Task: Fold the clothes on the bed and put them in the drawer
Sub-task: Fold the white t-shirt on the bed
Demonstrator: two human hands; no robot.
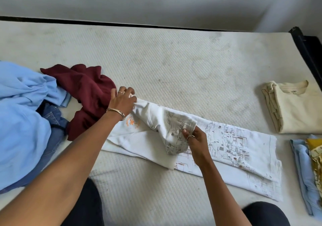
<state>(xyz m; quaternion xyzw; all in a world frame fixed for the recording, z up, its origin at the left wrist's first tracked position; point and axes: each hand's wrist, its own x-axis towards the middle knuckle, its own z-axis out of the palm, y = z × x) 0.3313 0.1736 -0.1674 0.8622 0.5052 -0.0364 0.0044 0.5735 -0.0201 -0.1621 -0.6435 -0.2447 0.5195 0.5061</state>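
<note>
Shirt (226,149) lies lengthwise left to right.

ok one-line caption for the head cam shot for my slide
Both hands, left hand and right hand, fold a white printed shirt on the mattress, unfolded clothes at left, folded ones at right.

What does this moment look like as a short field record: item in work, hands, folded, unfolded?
item in work: white printed shirt, laid on the mattress
left hand: grip on the shirt's far left end
right hand: pinches a folded-over flap
folded: cream shirt; blue and yellow items
unfolded: maroon garment, light blue garment, jeans
</note>
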